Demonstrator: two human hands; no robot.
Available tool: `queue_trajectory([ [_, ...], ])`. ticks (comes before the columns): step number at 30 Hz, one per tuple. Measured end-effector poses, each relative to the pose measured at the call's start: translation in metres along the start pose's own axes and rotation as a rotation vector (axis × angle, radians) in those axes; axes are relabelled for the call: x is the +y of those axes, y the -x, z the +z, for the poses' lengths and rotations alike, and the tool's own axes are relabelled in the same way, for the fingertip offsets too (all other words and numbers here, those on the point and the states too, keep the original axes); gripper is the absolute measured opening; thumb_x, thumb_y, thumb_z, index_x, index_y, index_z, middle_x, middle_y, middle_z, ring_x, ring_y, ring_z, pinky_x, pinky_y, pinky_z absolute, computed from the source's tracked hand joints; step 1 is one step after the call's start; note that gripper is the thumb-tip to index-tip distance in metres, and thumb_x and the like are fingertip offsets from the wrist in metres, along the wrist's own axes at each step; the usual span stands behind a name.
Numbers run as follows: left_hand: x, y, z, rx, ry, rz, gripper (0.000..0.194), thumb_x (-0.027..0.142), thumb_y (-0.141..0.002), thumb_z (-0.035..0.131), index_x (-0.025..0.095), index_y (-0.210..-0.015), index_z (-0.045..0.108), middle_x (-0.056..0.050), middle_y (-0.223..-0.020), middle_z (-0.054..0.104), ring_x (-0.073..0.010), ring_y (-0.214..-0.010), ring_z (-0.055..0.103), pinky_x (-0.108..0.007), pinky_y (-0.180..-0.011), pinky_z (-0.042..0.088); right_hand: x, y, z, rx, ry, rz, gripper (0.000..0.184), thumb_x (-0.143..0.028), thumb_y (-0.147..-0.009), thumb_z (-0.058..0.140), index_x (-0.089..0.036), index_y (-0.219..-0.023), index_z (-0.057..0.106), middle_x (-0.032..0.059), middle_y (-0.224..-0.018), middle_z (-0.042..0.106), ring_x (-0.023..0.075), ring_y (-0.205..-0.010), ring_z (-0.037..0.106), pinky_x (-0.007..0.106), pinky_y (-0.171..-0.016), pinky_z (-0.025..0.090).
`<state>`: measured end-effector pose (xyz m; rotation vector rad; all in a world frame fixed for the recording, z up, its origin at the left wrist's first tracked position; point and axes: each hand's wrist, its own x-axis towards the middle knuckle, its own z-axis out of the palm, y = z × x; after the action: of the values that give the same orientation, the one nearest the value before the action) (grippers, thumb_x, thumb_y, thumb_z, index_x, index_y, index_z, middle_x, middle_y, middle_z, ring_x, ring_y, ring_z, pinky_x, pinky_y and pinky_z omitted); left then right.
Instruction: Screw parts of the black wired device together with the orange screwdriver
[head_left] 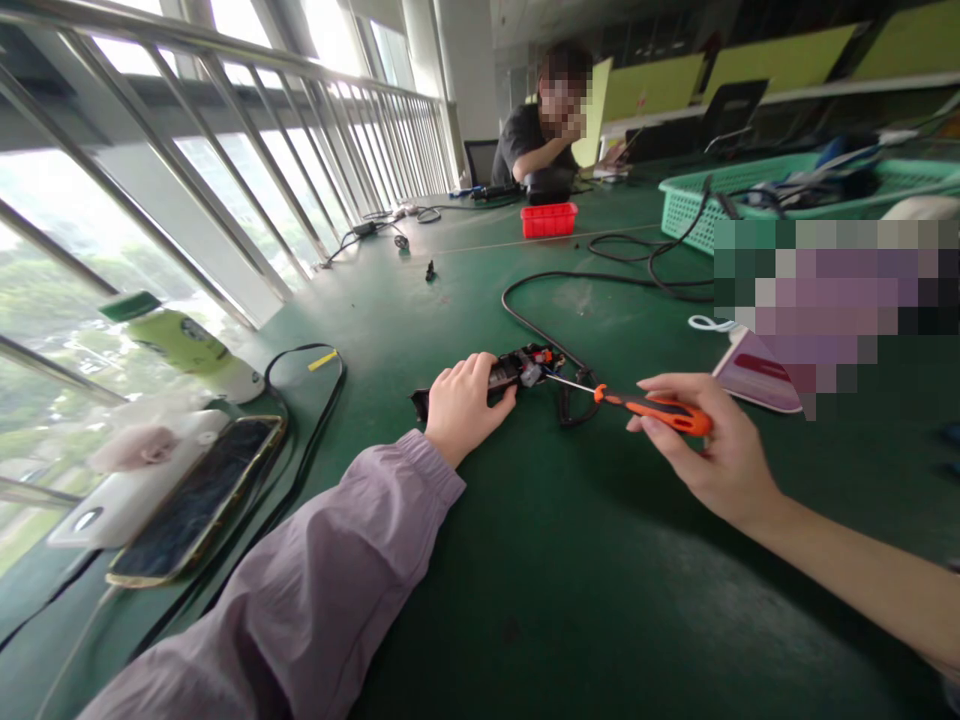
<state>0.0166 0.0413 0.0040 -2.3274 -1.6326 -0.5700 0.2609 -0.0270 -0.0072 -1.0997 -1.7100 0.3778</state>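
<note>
My left hand (pixel 466 400) is wrapped over a black elongated device (pixel 504 374) lying on the green table. The device's right end is opened up, with red and grey parts and wires showing; its exact kind I cannot make out. Between the fingers and thumb of my right hand (pixel 712 440) is an orange and black screwdriver (pixel 660 408). Its thin shaft points left, and the tip reaches the exposed parts, though whether it touches them is too small to tell. A black cable (pixel 547 325) runs from near the device towards the back right.
At the left lie a smartphone (pixel 199 505), a white power bank or phone (pixel 142 480) and a green-capped bottle (pixel 184 345) by the railing. Behind stand a red basket (pixel 549 220) and a teal basket (pixel 686 215) of cables. Another person (pixel 525 135) sits across the table.
</note>
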Motion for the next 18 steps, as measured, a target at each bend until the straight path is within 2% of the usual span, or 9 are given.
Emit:
queue_trajectory([
  [3, -0.0002, 0.0002, 0.0003, 0.005, -0.004, 0.003, 0.028, 0.041, -0.082, 0.049, 0.019, -0.1, 0.052, -0.003, -0.093, 0.065, -0.0215, -0.087, 0.061, -0.032, -0.074, 0.043, 0.0016, -0.0007, 0.0003, 0.068, -0.002, -0.046, 0.025, -0.023, -0.079, 0.06, -0.023, -0.104, 0.054, 0.0037, -0.095, 0.061, 0.0171, -0.082, 0.064, 0.031, -0.077, 0.049],
  [7, -0.0002, 0.0002, -0.0003, -0.002, -0.004, 0.003, 0.028, 0.041, -0.082, 0.048, 0.019, -0.1, 0.052, -0.003, -0.092, 0.065, -0.0215, -0.088, 0.061, -0.032, -0.074, 0.043, -0.0035, -0.0016, -0.0007, -0.142, 0.006, 0.007, 0.013, -0.025, -0.084, 0.054, -0.022, -0.097, 0.055, -0.002, -0.069, 0.061, 0.0121, -0.058, 0.06, 0.025, -0.058, 0.047],
  [9, 0.0, 0.0002, -0.0007, -0.008, 0.002, -0.001, 0.028, 0.041, -0.082, 0.048, 0.019, -0.1, 0.052, -0.004, -0.093, 0.065, -0.0215, -0.088, 0.061, -0.032, -0.075, 0.043, -0.0061, -0.0016, -0.0012, -0.191, -0.004, 0.04, 0.012, -0.026, -0.085, 0.051, -0.022, -0.096, 0.055, -0.0031, -0.063, 0.06, 0.0118, -0.054, 0.058, 0.024, -0.054, 0.045],
  [15, 0.0004, 0.0, -0.0009, -0.015, 0.013, -0.007, 0.028, 0.04, -0.082, 0.049, 0.02, -0.1, 0.052, -0.004, -0.094, 0.065, -0.0216, -0.089, 0.061, -0.032, -0.076, 0.043, -0.0043, -0.0005, -0.0019, -0.048, -0.025, -0.006, 0.018, -0.025, -0.084, 0.054, -0.022, -0.102, 0.053, -0.0001, -0.073, 0.063, 0.0141, -0.066, 0.063, 0.025, -0.062, 0.049],
  [18, 0.0004, 0.0, -0.0006, -0.013, 0.008, -0.002, 0.028, 0.041, -0.082, 0.048, 0.019, -0.1, 0.052, -0.004, -0.093, 0.065, -0.0217, -0.088, 0.061, -0.033, -0.075, 0.043, -0.0029, -0.0003, -0.0014, -0.115, 0.011, -0.004, 0.017, -0.025, -0.084, 0.054, -0.022, -0.1, 0.054, 0.0008, -0.078, 0.064, 0.0143, -0.067, 0.064, 0.026, -0.064, 0.05],
])
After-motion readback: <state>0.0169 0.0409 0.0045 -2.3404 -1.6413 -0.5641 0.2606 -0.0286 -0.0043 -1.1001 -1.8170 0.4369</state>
